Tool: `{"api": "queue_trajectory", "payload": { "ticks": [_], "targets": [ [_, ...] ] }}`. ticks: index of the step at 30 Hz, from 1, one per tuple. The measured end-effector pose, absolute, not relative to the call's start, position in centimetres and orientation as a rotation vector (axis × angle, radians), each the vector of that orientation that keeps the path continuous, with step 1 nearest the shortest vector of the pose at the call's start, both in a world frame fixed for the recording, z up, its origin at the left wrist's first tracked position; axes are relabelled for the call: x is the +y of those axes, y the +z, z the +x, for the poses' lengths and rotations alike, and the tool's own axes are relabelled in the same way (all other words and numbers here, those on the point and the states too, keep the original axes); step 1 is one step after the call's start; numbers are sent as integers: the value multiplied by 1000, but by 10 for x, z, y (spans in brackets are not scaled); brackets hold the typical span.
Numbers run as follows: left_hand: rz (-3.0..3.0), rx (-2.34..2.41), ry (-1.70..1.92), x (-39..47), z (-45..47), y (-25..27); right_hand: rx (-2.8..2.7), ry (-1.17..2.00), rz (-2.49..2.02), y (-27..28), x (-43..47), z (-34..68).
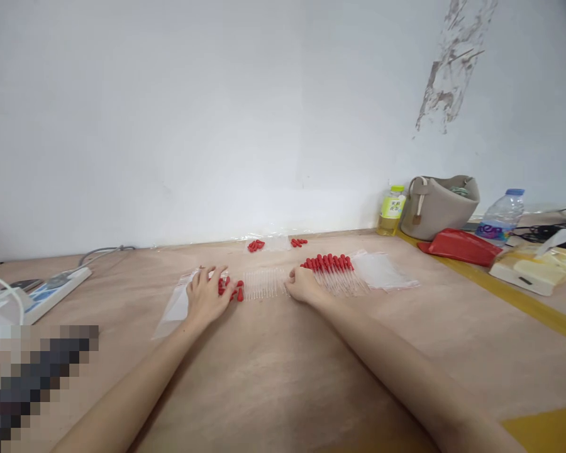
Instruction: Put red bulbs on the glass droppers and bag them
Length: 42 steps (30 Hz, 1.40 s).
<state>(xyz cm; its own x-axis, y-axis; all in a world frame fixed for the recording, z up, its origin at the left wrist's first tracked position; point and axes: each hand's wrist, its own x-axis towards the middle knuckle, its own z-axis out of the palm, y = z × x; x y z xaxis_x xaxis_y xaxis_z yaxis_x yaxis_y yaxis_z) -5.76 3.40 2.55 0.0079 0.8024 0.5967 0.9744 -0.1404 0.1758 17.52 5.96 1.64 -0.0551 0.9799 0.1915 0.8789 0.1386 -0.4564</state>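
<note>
My left hand (205,297) has its fingers spread over a small pile of red rubber dropper bulbs (240,292), partly hiding them. A clear plastic bag (173,314) lies under and beside that hand. Between my hands is a row of clear, thin dropper tubes (259,284), laid side by side. My right hand (302,285) is closed at the right end of this row, its fingertips pressed together; what they pinch, if anything, is hidden. Just right of it, several droppers with red bulbs fitted (332,270) lie in a row, bulbs toward the wall.
Near the wall are two small groups of red bulbs (255,245) on clear plastic. Another plastic bag (384,270) lies right of the droppers. Farther right stand a tea bottle (391,212), a grey bag (441,211), a red pouch (462,247) and tissues (538,270). A power strip (56,292) sits left.
</note>
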Motion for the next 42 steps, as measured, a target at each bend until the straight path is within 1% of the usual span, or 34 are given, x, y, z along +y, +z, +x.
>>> {"api": "queue_trajectory", "payload": {
  "ticks": [3,7,12,20,27,35,42],
  "targets": [
    [-2175,-1999,-737,55,-80,22,-1954,308,-1839,18,68,165],
    [-2307,-1993,-712,67,-83,13,-1955,326,-1888,16,75,155],
    [-2354,-1935,-782,67,-65,8,-1983,324,-1886,14,75,155],
    [-2270,-1948,-951,73,-26,3,-1973,315,-1913,23,67,178],
    [-2140,-2052,-1025,72,15,-2,-1957,289,-1928,18,70,193],
    [-2052,-2228,-973,74,-11,11,-1899,267,-1950,14,72,191],
    [-2112,-2210,-872,71,-25,15,-1857,258,-1924,13,70,190]
  ]
}}
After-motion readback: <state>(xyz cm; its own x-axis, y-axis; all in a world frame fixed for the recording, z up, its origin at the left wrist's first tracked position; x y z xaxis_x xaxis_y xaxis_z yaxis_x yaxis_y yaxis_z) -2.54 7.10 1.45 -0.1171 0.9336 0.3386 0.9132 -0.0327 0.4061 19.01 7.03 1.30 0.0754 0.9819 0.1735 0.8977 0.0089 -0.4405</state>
